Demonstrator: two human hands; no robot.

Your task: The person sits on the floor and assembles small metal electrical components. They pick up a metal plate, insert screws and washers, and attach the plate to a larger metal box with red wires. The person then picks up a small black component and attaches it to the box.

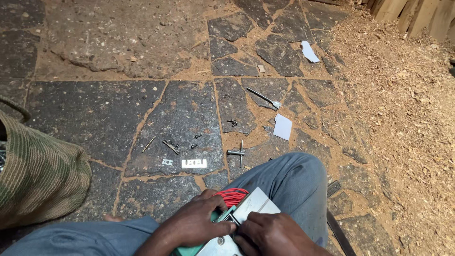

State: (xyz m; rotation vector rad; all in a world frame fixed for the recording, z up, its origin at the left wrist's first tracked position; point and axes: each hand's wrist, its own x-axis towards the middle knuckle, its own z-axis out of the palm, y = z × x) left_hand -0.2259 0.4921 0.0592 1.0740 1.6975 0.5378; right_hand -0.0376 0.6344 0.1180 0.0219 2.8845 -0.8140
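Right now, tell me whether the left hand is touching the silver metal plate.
Touching. The head view shows the left hand with its fingers lying on the silver metal plate.

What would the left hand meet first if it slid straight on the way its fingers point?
The left hand lies on a metal plate, fingers pointing right. Going on, it would probably meet the right hand first, whose fingertips sit close beside it on the plate. Depth is unclear.
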